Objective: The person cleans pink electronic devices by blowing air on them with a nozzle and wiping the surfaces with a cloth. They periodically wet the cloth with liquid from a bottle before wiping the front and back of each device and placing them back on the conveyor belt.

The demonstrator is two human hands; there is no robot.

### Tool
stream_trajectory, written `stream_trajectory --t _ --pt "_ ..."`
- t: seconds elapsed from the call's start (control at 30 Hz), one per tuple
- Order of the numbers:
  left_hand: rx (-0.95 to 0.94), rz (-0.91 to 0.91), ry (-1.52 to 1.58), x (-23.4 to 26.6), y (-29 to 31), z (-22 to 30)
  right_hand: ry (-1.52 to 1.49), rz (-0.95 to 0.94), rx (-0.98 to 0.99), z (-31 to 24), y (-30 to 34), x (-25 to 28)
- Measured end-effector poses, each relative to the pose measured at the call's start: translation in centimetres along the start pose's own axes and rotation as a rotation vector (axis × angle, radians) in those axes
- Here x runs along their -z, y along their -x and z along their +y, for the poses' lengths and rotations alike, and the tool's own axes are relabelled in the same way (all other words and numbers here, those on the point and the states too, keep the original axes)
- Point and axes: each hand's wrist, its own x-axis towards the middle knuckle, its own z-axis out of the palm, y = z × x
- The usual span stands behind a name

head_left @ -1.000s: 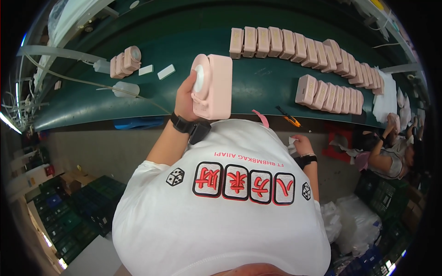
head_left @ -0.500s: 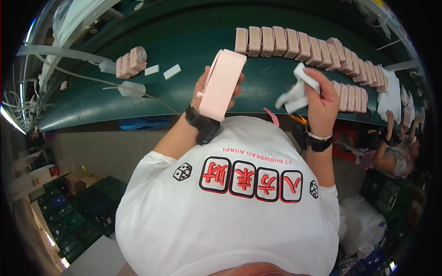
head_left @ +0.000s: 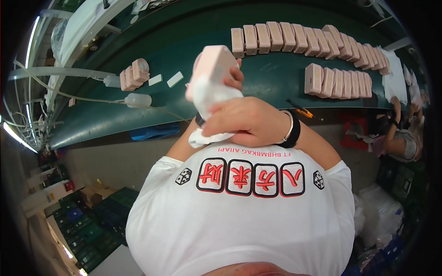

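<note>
Pink device (head_left: 214, 64) is held tilted over the near edge of the green counter (head_left: 271, 76), the left hand (head_left: 235, 77) clamped around its right side. The right hand (head_left: 246, 118) grips a white cloth (head_left: 207, 95) against its lower part, and more pink devices (head_left: 287, 37) stand in two rows farther right

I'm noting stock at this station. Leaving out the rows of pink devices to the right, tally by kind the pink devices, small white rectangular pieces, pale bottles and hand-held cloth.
Pink devices clustered at left: 3
Held pink device, in the left hand: 1
Small white rectangular pieces: 2
Pale bottles: 2
White cloth, in the right hand: 1
Total: 9
</note>
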Motion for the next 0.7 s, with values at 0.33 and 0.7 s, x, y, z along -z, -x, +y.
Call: stream_trajectory --t 0.33,0.7 --pt "-0.043 -0.144 0.305 -0.1 -0.5 0.0 -0.406 0.791 -0.544 1.7 5.5 2.3" --pt "0.325 -0.228 0.419 -0.6 -0.9 -1.5 -0.381 1.013 -0.580 3.2 5.1 2.8"
